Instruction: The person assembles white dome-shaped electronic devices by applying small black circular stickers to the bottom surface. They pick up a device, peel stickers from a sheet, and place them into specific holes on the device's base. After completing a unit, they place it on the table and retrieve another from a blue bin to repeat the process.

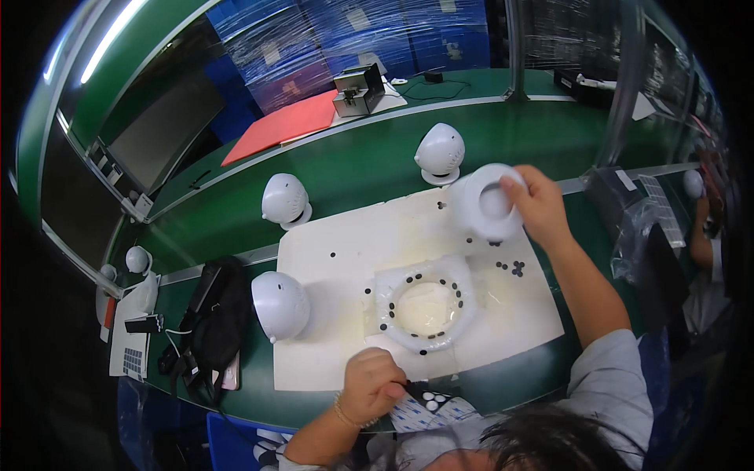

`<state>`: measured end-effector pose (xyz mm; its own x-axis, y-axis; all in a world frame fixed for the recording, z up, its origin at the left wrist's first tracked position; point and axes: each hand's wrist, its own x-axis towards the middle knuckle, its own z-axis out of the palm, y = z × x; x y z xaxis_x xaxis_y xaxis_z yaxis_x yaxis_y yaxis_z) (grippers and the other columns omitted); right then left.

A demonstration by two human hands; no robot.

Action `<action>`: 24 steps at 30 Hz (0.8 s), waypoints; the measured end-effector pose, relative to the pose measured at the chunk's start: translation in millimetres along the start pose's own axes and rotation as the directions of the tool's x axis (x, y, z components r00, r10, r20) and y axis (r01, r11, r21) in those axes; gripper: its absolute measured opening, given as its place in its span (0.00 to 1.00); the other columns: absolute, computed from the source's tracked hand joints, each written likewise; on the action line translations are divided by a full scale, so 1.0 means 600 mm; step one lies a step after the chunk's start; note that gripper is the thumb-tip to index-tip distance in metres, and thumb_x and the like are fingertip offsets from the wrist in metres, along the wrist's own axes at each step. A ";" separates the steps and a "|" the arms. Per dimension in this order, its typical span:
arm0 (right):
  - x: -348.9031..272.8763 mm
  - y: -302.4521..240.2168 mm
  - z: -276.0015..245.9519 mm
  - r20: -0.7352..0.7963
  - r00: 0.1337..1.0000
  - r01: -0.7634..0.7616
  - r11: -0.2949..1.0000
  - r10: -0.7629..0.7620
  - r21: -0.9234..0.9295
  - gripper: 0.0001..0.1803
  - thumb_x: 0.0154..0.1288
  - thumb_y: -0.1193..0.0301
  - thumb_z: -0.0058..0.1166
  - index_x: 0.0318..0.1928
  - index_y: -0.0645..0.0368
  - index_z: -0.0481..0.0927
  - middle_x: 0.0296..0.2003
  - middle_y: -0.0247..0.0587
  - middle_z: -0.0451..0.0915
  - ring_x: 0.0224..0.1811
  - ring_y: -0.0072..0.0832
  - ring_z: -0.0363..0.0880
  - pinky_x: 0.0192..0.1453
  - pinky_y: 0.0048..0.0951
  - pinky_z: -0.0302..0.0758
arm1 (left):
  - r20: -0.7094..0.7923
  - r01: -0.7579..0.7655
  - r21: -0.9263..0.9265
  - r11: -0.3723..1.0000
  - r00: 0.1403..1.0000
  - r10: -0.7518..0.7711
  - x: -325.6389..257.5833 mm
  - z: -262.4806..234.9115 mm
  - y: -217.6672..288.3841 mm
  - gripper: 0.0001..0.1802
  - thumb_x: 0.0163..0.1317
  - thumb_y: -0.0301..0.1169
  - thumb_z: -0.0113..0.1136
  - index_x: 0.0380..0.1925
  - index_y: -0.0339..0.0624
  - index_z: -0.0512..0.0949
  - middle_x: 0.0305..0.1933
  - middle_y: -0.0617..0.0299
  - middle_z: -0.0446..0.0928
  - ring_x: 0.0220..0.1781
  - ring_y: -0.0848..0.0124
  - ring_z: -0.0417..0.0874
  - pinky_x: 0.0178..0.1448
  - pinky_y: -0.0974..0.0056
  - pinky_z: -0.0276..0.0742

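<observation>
White plastic unit: in the air over the far right of the cream board, somewhat blurred, its round opening showing
Handling: probably light and stiff, with a smooth shell that could slip or scuff
Best hold: likely the rim, thumb at the opening and fingers spread round the outside
Right hand: partly closed, gripping the unit by its right-hand rim
Left hand: curled nearly closed, seemingly pinching the printed sheet at the near edge, with white discs on it
Padded ring: soft-looking translucent wrap on the board, dotted with black pads
Loose black pads: scattered right of the ring, small and easily knocked
In the way: a domed white unit close behind the held one
Left side of the desk: a black bag beside another domed unit
</observation>
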<state>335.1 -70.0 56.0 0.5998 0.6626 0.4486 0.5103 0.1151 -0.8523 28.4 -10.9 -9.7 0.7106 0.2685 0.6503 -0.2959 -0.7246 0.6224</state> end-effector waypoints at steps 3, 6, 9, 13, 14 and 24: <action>-0.061 -0.062 0.029 0.434 0.889 -0.308 0.891 0.145 0.334 0.12 0.59 0.66 0.53 0.35 0.63 0.77 0.23 0.33 0.75 0.25 0.17 0.72 0.30 0.20 0.69 | -0.083 -0.073 -0.021 0.997 0.994 0.071 0.001 -0.012 0.021 0.27 0.60 0.51 0.43 0.12 0.42 0.69 0.15 0.60 0.66 0.17 0.62 0.67 0.23 0.62 0.60; -0.096 -0.052 0.073 0.445 0.886 -0.211 0.967 0.127 0.144 0.14 0.57 0.64 0.54 0.36 0.63 0.77 0.24 0.36 0.76 0.25 0.21 0.73 0.31 0.23 0.70 | -0.214 -0.220 0.050 0.974 0.950 0.225 -0.006 -0.033 0.044 0.31 0.60 0.55 0.38 0.09 0.43 0.67 0.13 0.62 0.64 0.17 0.65 0.66 0.24 0.63 0.60; -0.102 -0.027 0.103 0.426 0.902 -0.100 0.994 0.073 0.041 0.16 0.57 0.62 0.53 0.38 0.63 0.77 0.26 0.39 0.77 0.27 0.24 0.73 0.34 0.25 0.70 | -0.091 -0.487 0.087 0.869 0.865 0.494 -0.020 -0.107 0.068 0.36 0.61 0.60 0.26 0.13 0.45 0.71 0.17 0.66 0.67 0.24 0.70 0.67 0.29 0.65 0.58; -0.140 -0.061 0.084 0.323 0.918 0.293 0.941 -0.229 -0.168 0.20 0.57 0.61 0.52 0.46 0.61 0.72 0.42 0.45 0.72 0.43 0.28 0.71 0.47 0.30 0.67 | -0.585 -0.486 0.218 0.846 0.629 0.512 -0.045 -0.119 0.149 0.33 0.61 0.60 0.21 0.08 0.50 0.59 0.13 0.69 0.57 0.27 0.70 0.58 0.37 0.63 0.53; -0.158 -0.063 0.081 0.300 0.867 0.449 0.885 -0.397 -0.126 0.22 0.57 0.61 0.52 0.48 0.61 0.70 0.44 0.45 0.70 0.46 0.29 0.69 0.49 0.31 0.66 | -0.625 -0.518 0.182 0.836 0.595 0.505 -0.047 -0.134 0.174 0.33 0.61 0.59 0.23 0.07 0.50 0.60 0.13 0.69 0.58 0.28 0.70 0.59 0.40 0.62 0.54; -0.383 -0.139 0.196 0.886 0.351 -0.550 0.699 -0.303 0.457 0.38 0.57 0.58 0.55 0.59 0.67 0.53 0.58 0.53 0.60 0.61 0.35 0.57 0.62 0.30 0.56 | -0.790 -0.780 -0.485 0.396 0.585 0.183 0.041 -0.196 0.123 0.37 0.56 0.61 0.23 0.02 0.49 0.64 0.08 0.70 0.62 0.30 0.66 0.70 0.51 0.56 0.61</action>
<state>82.3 -144.7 -7.5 -0.4901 0.8535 0.1769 -0.2546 0.0539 -0.9656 -50.8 17.1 103.4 -0.1434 0.5259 0.8384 -0.9808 -0.1884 -0.0496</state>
